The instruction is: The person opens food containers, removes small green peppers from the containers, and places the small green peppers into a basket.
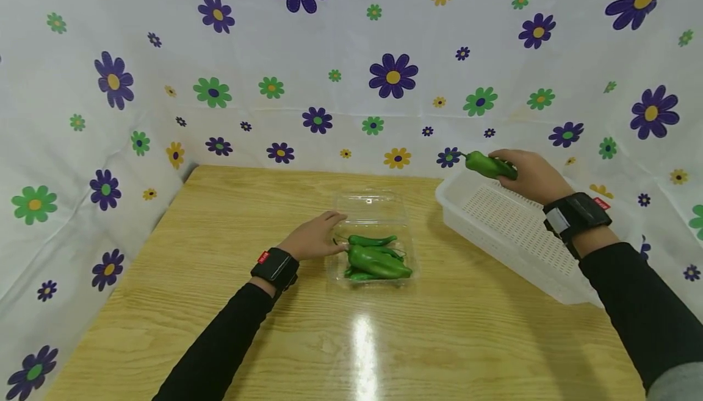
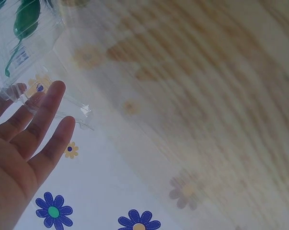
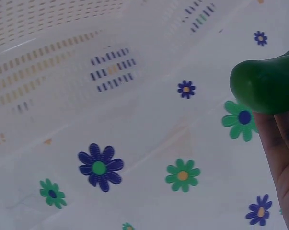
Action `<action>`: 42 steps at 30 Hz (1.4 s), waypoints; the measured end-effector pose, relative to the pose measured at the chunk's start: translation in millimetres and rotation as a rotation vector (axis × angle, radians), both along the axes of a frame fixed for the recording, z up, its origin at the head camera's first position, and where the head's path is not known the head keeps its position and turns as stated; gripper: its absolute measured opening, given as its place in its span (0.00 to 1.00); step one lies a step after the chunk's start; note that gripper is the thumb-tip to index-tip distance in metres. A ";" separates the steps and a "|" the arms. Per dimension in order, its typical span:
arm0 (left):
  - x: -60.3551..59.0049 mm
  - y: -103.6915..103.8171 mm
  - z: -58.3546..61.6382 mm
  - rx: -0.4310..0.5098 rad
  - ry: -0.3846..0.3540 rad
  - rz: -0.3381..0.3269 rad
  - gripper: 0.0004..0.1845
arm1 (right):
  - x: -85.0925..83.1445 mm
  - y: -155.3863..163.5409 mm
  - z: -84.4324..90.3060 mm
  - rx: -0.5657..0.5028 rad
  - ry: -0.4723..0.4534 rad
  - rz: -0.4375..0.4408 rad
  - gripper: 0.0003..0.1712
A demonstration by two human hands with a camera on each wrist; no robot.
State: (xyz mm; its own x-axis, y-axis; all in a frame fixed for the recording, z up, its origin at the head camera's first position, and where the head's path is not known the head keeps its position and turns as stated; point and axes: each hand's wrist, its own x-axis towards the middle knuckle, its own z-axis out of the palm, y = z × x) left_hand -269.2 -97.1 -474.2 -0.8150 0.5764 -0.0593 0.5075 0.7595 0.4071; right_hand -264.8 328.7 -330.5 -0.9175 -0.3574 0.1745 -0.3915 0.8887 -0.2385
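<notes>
Over the far end of the white basket (image 1: 489,242), my right hand (image 1: 533,175) grips a green pepper (image 1: 483,164), its stem pointing left. The right wrist view shows the same pepper (image 3: 266,84) at the right edge, with fingers beneath it. My left hand (image 1: 310,237) rests against the left side of a clear plastic container, whose lid (image 1: 370,205) stands open at the back. In the left wrist view its fingers (image 2: 48,112) are extended along the container's edge. Inside the container lie a large green pepper (image 1: 379,262), a thinner one (image 1: 373,241) and others partly hidden under them.
The basket is long, with a perforated floor (image 1: 505,212), and stands angled at the right of the wooden table (image 1: 247,340). A white cloth (image 1: 340,41) printed with flowers hangs behind the table and along both sides.
</notes>
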 end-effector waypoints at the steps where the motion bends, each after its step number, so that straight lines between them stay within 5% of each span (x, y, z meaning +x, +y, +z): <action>1: 0.0 0.1 -0.4 -0.002 -0.003 0.004 0.40 | -2.0 5.2 -3.0 0.001 -0.014 -0.016 0.26; 9: -1.2 -1.3 -3.4 -0.007 0.006 0.005 0.41 | -15.6 38.1 -36.7 0.039 -0.143 -0.124 0.27; 18: 0.2 -1.9 -1.3 -0.008 0.001 0.005 0.41 | -23.7 44.8 -77.4 0.088 -0.212 -0.102 0.25; 42: 3.6 -0.7 2.3 0.015 -0.017 0.012 0.40 | -21.1 38.7 -94.7 0.135 -0.285 -0.048 0.21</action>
